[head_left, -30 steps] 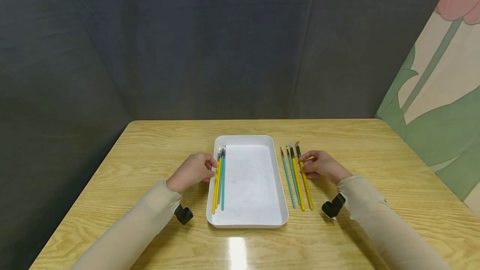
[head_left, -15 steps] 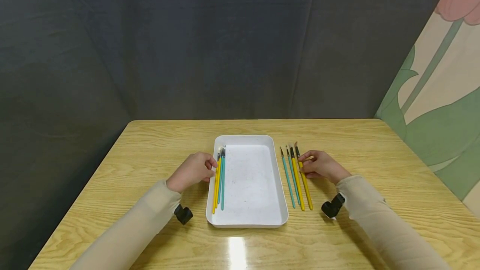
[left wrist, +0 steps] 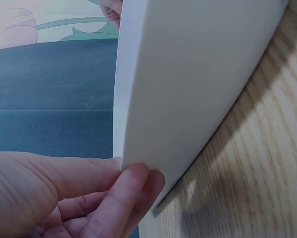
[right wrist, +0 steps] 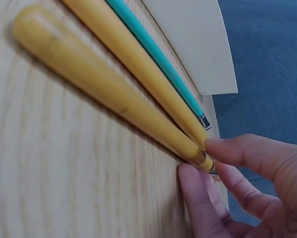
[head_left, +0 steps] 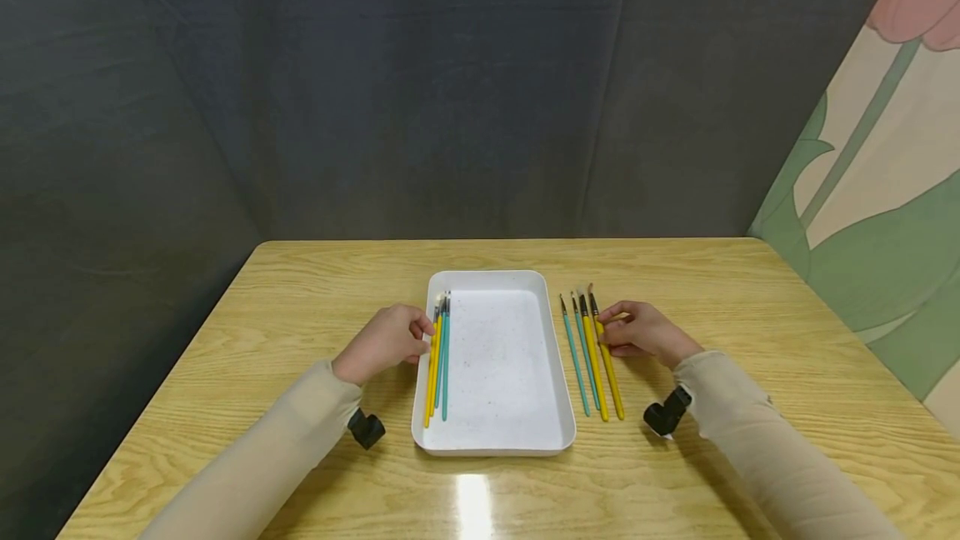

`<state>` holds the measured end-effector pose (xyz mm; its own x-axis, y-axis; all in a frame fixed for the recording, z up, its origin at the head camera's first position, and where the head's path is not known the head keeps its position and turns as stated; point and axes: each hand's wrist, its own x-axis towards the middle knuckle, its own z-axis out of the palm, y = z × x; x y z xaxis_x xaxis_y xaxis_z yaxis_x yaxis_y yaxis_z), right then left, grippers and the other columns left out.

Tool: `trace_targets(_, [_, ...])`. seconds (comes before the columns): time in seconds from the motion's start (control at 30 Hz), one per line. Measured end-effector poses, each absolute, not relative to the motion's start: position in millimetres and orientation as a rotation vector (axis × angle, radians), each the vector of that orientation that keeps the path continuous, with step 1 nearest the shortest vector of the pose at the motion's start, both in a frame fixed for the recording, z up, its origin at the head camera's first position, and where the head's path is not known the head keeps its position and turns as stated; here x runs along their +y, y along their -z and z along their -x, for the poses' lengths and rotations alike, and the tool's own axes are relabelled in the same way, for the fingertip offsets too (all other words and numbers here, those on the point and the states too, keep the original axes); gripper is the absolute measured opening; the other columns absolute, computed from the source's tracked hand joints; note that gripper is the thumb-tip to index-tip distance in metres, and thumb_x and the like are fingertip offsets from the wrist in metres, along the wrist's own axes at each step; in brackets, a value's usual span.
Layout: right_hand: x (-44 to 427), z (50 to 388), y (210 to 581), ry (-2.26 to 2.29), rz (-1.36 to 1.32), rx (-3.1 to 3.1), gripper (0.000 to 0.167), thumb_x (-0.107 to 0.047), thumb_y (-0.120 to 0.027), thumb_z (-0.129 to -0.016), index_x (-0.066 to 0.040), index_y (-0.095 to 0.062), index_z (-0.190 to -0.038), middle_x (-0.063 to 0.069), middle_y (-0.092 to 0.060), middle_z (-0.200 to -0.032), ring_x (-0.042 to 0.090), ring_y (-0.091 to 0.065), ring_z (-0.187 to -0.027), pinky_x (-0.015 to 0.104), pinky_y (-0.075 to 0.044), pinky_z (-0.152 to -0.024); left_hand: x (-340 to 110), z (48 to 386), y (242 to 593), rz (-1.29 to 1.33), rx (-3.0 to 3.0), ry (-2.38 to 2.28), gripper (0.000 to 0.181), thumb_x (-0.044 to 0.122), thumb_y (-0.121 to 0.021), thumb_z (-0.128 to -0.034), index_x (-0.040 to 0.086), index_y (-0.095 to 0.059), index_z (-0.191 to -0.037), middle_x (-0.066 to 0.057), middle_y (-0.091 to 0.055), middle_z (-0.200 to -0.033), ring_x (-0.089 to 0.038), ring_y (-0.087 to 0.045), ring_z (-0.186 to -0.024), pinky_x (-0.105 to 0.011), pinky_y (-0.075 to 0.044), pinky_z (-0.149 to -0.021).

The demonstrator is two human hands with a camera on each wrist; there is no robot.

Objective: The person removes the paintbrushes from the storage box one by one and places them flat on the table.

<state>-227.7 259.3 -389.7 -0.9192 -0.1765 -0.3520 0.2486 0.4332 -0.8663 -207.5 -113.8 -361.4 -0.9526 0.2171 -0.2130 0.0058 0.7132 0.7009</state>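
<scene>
A white tray [head_left: 498, 382] lies lengthwise on the table, with several yellow and teal paintbrushes [head_left: 446, 365] along its left wall inside. My left hand [head_left: 386, 342] pinches the tray's left rim; in the left wrist view the thumb lies over the edge and the fingertips touch the outer wall [left wrist: 183, 74]. Right of the tray, several more brushes lie side by side on the wood. With thumb and fingers, my right hand [head_left: 647, 332] pinches the outermost yellow paintbrush [head_left: 612, 386] near its ferrule. Its thick handle end rests on the table in the right wrist view.
Beside the held brush lie another yellow brush [head_left: 594, 365] and two thin teal brushes [head_left: 577, 363]. The wooden table [head_left: 315, 273] ends at a dark curtain [head_left: 480, 107] behind. A flower-patterned cloth [head_left: 877, 273] hangs at the right.
The held yellow paintbrush's bristle end has shifted slightly left, toward the neighbouring brushes. The left hand and the tray stay in place.
</scene>
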Motion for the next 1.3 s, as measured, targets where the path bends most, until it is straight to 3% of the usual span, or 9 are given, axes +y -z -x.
trace_targets(0.23, [263.7, 226.5, 388.9, 1.531, -0.058, 2.258, 0.040, -0.003, -0.061, -0.092, 0.009, -0.044, -0.126, 0.004, -0.063, -0.093, 0.008, -0.064, -0.077, 0.026, -0.059, -0.069, -113.3, 207.7, 361.5, -0.181, 2.641, -1.073, 0.013, -0.003, -0.065, -0.0844, -0.001, -0.065, -0.097, -0.009, -0.056, -0.084, -0.018, -0.056, -0.070, -0.026, -0.056, -0.063])
trace_targets(0.47, [265.8, 225.2, 389.2, 1.568, -0.030, 2.239, 0.046, -0.002, -0.058, -0.093, 0.010, -0.039, -0.133, 0.012, -0.061, -0.105, 0.011, -0.065, -0.084, 0.030, -0.059, -0.076, -113.1, 207.0, 360.5, -0.171, 2.637, -1.070, 0.012, -0.001, -0.066, -0.0850, -0.001, -0.065, -0.097, -0.009, -0.056, -0.085, -0.018, -0.056, -0.071, -0.026, -0.056, -0.064])
trace_targets(0.93, [265.1, 222.2, 373.5, 1.607, 0.101, 2.205, 0.048, -0.014, -0.053, -0.099, 0.010, -0.035, -0.136, 0.020, -0.054, -0.118, 0.018, -0.061, -0.099, 0.036, -0.056, -0.089, -112.7, 208.0, 362.1, -0.158, 2.636, -1.069, 0.012, 0.000, -0.067, -0.0845, 0.000, -0.065, -0.096, -0.009, -0.056, -0.085, -0.018, -0.056, -0.070, -0.026, -0.056, -0.063])
trace_targets(1.3, [237.2, 218.2, 349.5, 1.637, 0.205, 2.172, 0.047, -0.017, -0.056, -0.098, 0.008, -0.039, -0.133, 0.014, -0.054, -0.117, 0.021, -0.059, -0.099, 0.036, -0.056, -0.089, -113.5, 207.9, 363.0, -0.155, 2.636, -1.068, 0.013, 0.000, -0.067, -0.0847, 0.000, -0.065, -0.097, -0.009, -0.056, -0.085, -0.018, -0.056, -0.071, -0.027, -0.056, -0.064])
